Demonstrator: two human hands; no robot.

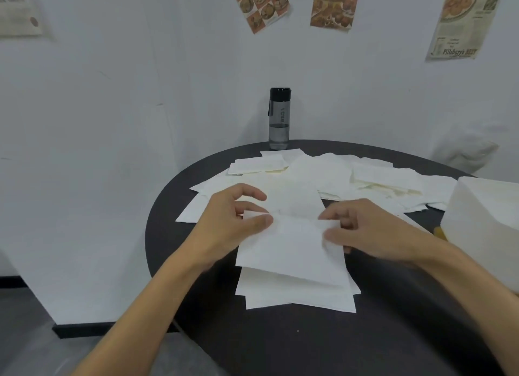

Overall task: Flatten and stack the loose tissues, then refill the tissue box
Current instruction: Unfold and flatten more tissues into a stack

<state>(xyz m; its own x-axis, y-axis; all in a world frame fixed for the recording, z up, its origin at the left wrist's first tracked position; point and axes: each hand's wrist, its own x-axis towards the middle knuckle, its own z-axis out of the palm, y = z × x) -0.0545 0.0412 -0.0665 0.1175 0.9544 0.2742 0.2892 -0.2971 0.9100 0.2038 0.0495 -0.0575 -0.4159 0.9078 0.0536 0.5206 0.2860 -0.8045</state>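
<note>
While the left hand (236, 221) and right hand (365, 229) pinch opposite edges of one tissue (292, 243) above the flattened stack (297, 297) mid-worktop (393, 333), loose tissues (337, 176) sprawl toward 12 o'clock of it, near a bottle (279, 118).

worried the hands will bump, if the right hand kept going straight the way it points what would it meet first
Probably the left hand. The right hand points leftward across the tissue both hands pinch, so it would bunch that sheet, then reach that hand. Heights look similar, but depth is unclear.
</note>
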